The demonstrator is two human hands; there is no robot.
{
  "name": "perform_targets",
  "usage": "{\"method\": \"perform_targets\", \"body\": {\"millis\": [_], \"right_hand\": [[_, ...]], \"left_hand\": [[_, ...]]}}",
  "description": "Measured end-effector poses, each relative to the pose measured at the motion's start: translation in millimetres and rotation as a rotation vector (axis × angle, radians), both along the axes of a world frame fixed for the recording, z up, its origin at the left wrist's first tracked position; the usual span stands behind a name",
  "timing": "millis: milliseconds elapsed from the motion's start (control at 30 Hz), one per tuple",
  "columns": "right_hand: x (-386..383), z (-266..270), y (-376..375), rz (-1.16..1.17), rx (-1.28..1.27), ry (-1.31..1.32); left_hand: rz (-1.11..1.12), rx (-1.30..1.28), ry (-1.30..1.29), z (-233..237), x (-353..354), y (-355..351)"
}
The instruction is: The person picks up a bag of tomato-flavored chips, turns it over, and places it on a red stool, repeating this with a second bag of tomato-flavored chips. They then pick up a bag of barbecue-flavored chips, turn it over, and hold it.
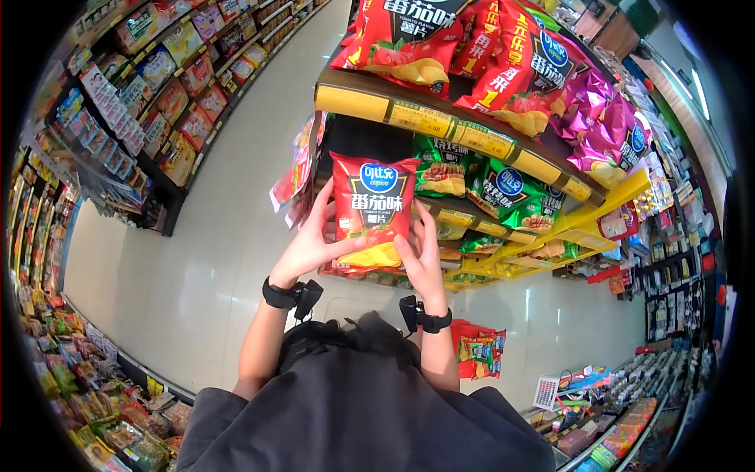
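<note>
Here, 1 red chips bag [372,211] is held up before the shelf [354,102], btw. both hands. Left hand [314,244] has its grip closed on the bag's left edge, right hand [421,256] on the lower right corner. Label reads "copico", w/ Chinese characters under it. Each wrist has 1 black band [277,294]. On the shelf: approx. 3 red bags [401,31] on top, 3 green bags [511,193] below.
</note>
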State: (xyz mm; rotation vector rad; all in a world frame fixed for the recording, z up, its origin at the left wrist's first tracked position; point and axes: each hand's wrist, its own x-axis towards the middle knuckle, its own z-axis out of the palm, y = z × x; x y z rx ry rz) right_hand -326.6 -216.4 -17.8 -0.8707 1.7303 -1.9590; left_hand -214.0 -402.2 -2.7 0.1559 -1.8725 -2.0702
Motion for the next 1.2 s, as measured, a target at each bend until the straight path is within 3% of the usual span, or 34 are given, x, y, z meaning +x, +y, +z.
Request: {"method": "perform_targets", "body": {"millis": [733, 1067, 1200], "right_hand": [[27, 25, 18, 0.014, -0.081, 0.056], [34, 22, 13, -0.020, -0.106, 0.018], [36, 17, 8, -0.087, -0.071, 0.145]], "left_hand": [[0.035, -0.083, -0.104, 42, 37, 21], [0.125, -0.323, 0.023, 45, 55, 25], [0.224, -0.471, 0.039, 43, 58, 28]]}}
